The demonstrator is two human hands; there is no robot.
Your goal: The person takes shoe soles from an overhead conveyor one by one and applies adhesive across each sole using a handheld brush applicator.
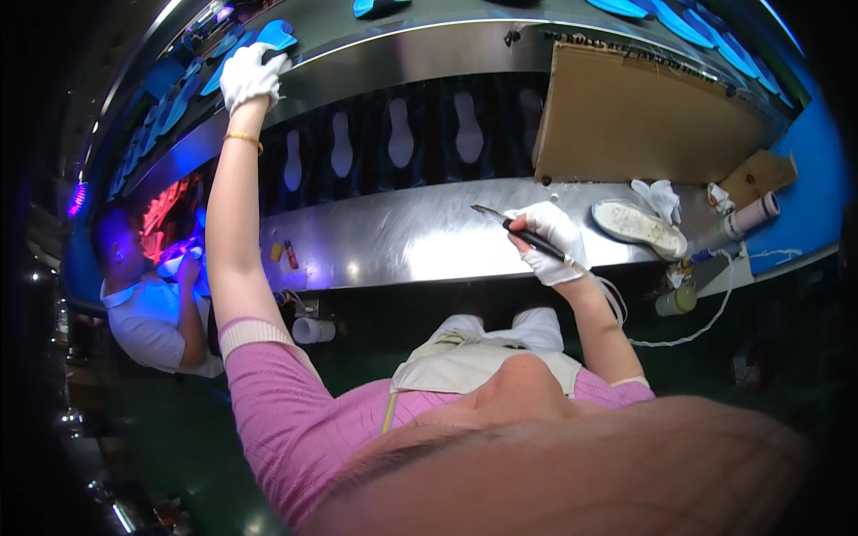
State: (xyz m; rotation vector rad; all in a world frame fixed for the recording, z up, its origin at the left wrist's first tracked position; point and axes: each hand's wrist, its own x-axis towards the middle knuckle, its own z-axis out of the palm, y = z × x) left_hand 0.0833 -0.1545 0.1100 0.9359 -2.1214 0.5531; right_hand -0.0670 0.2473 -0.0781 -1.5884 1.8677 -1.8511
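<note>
My left hand (250, 76), in a white glove, is stretched out over the far-left belt. Its fingers are parted beside a blue insole-shaped piece (279, 34); any contact with it is hard to make out. Over the steel bench, my right hand (550, 241) wears a white glove that leaves some fingertips bare. It grips a black pen-shaped tool (541, 242) with a slim metal tip pointing up and left. A pale cord (617, 299) hangs behind that hand. To its right, a white shoe (639, 228) lies on the bench, dirty side up.
More blue pieces (679, 22) lie along the belt. Under it, pale sole shapes (400, 134) show in dark slots. A cardboard sheet (652, 116) leans at the right, near a crumpled white cloth (660, 198) and a tube (752, 214). Another person (156, 304) works at the left.
</note>
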